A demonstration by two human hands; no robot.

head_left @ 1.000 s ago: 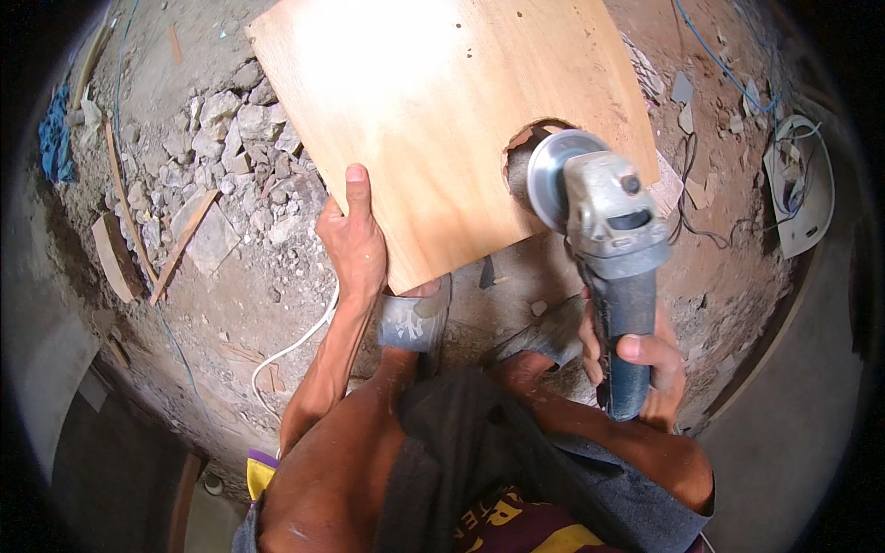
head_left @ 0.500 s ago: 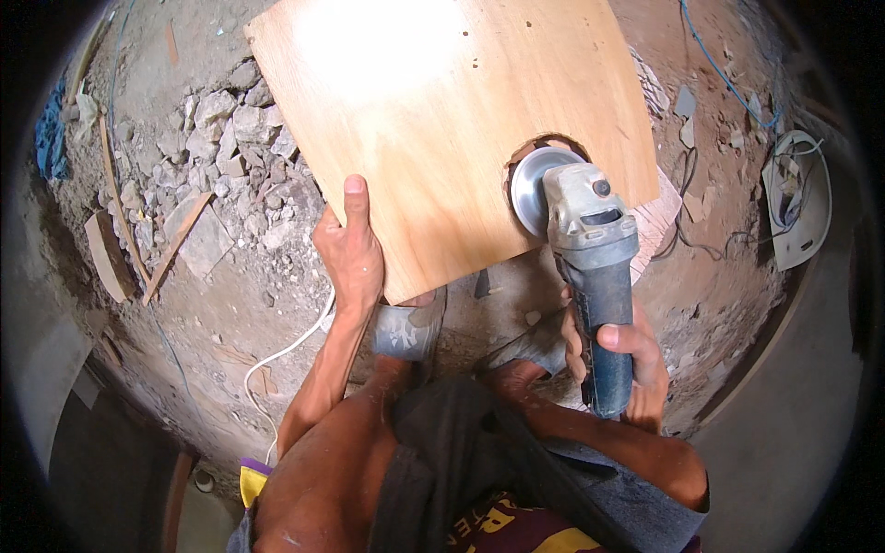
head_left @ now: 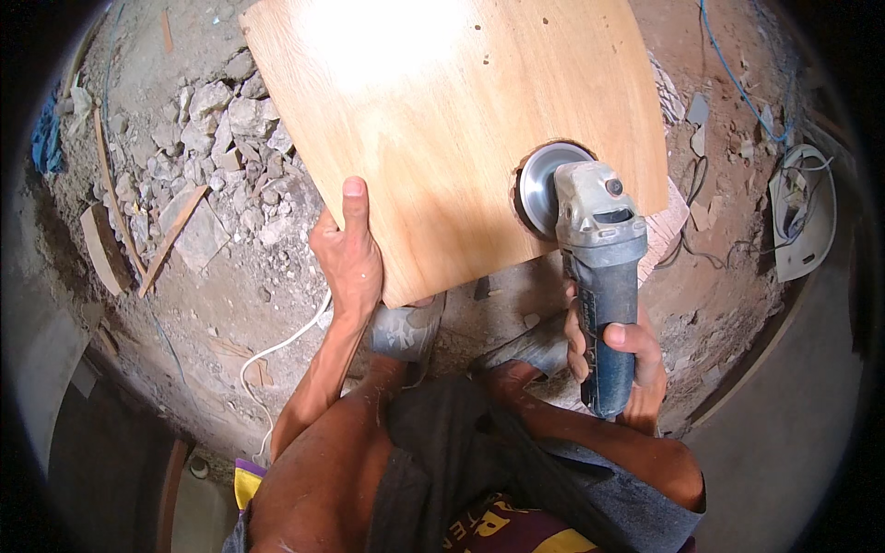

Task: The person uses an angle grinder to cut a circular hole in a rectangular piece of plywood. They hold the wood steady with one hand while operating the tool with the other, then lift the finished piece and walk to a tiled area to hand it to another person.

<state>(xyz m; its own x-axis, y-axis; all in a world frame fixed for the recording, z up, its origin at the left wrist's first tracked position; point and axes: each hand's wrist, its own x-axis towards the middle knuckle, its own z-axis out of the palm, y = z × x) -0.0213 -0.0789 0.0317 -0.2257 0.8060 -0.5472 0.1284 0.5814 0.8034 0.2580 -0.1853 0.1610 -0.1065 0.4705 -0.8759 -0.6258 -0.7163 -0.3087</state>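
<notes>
A light wooden board (head_left: 442, 175) tilts in front of me, with a round hole near its lower right edge. My left hand (head_left: 348, 253) grips the board's lower left edge, thumb flat on the face and the other fingers hidden behind. My right hand (head_left: 636, 355) is wrapped around the dark blue body of an angle grinder (head_left: 604, 295). The grinder's shiny round disc (head_left: 546, 189) sits in the hole, against or very near its rim; whether it touches I cannot tell. Both my sandalled feet are below the board.
Broken rocks (head_left: 226, 129) and rubble lie at the left, with wood strips (head_left: 175, 241) among them. A white cable (head_left: 277, 348) runs by my left forearm. At the right are a white plastic piece (head_left: 800, 212), dark cords and a blue cord (head_left: 737, 83).
The grinder and its disc have shifted slightly right relative to the view, and the disc now covers more of the hole. The board has moved a little too; my left hand keeps its grip.
</notes>
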